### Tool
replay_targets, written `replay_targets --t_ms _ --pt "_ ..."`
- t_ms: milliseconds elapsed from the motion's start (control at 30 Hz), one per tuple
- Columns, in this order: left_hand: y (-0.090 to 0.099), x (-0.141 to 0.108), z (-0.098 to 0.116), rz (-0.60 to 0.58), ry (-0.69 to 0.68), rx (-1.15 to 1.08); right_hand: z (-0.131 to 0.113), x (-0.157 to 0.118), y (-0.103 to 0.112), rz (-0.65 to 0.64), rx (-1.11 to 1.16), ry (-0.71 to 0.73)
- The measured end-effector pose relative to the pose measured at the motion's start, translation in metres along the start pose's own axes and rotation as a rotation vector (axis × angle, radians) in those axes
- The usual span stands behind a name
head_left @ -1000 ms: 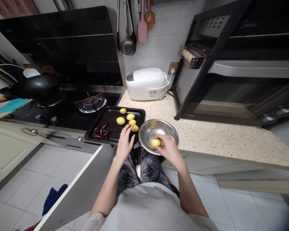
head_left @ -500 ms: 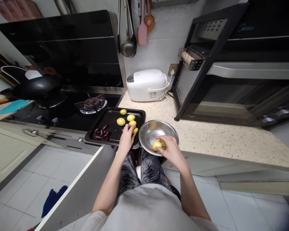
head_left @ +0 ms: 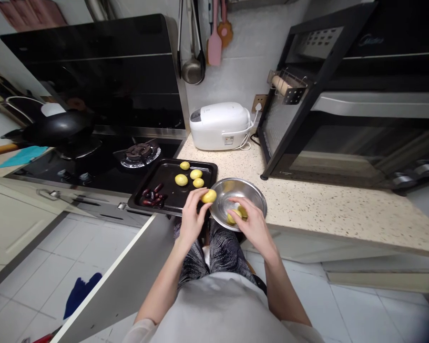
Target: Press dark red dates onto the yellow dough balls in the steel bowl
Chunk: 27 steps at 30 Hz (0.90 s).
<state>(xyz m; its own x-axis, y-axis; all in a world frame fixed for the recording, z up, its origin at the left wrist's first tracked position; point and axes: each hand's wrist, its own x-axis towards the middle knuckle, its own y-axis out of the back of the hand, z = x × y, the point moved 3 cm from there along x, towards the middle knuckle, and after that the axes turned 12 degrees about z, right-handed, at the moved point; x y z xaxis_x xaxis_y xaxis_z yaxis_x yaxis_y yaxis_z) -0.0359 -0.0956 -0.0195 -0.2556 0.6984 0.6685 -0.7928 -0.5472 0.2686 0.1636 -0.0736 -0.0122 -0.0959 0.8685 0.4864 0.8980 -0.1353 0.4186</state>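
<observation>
My left hand (head_left: 193,214) pinches a yellow lemon (head_left: 209,196) between thumb and fingers, over the gap between the black baking tray (head_left: 164,207) and the steel bowl (head_left: 223,188). My right hand (head_left: 252,221) reaches into the bowl with thumb and fingers apart. Its thumb crosses over a lemon (head_left: 235,217) in the bowl, and another lemon (head_left: 242,211) shows partly behind the fingers. Several more lemons (head_left: 181,180) lie on the tray. At the tray's left side is a small heap of glossy dark red, elongated pieces (head_left: 153,196).
A white rice cooker (head_left: 219,126) stands behind the bowl, plugged into the wall. The gas stove (head_left: 139,152) with a black wok (head_left: 62,126) is at left. A black oven (head_left: 361,143) occupies the right. An open cabinet door (head_left: 128,267) juts out beside my legs.
My left hand has lifted a lemon off the tray and carried it right, to the bowl's rim. My right hand's fingers have spread apart inside the bowl.
</observation>
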Motion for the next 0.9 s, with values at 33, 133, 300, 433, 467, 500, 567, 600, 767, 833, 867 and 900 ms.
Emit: replay_targets --t_ms 33,133,300,433,467,500,567,600,767,833,867,900 --pt "-0.003 -0.003 0.008 -0.011 -0.016 -0.017 -0.002 0.0 -0.002 0.001 0.017 -0.003" --pt "-0.013 -0.015 0.024 -0.057 -0.061 -0.058 -0.005 -0.002 -0.004 0.001 0.039 -0.006" --pt "-0.027 -0.03 0.03 -0.101 -0.111 -0.105 0.0 -0.002 0.0 -0.009 0.087 -0.022" --pt "-0.028 -0.029 0.026 -0.137 -0.09 -0.09 0.02 0.008 0.013 0.171 -0.01 -0.064" --pt "-0.028 -0.028 0.024 -0.158 -0.087 -0.074 0.026 0.012 0.015 0.21 -0.052 -0.065" --pt "-0.028 -0.028 0.022 -0.179 -0.088 -0.056 0.032 0.015 0.016 0.228 -0.094 -0.062" --pt "-0.028 -0.028 0.019 -0.213 -0.095 -0.027 0.044 0.021 0.015 0.213 -0.171 -0.057" --pt "-0.029 -0.028 0.017 -0.226 -0.1 -0.017 0.049 0.023 0.014 0.195 -0.21 -0.054" --pt "-0.032 -0.031 0.013 -0.248 -0.107 -0.007 0.062 0.028 0.002 0.132 -0.383 -0.029" --pt "-0.032 -0.031 0.013 -0.248 -0.106 -0.006 0.063 0.029 -0.002 0.118 -0.435 -0.038" --pt "-0.031 -0.031 0.013 -0.248 -0.107 -0.003 0.064 0.03 -0.003 0.11 -0.454 -0.049" --pt "-0.031 -0.03 0.013 -0.249 -0.107 0.001 0.064 0.03 -0.004 0.099 -0.466 -0.059"
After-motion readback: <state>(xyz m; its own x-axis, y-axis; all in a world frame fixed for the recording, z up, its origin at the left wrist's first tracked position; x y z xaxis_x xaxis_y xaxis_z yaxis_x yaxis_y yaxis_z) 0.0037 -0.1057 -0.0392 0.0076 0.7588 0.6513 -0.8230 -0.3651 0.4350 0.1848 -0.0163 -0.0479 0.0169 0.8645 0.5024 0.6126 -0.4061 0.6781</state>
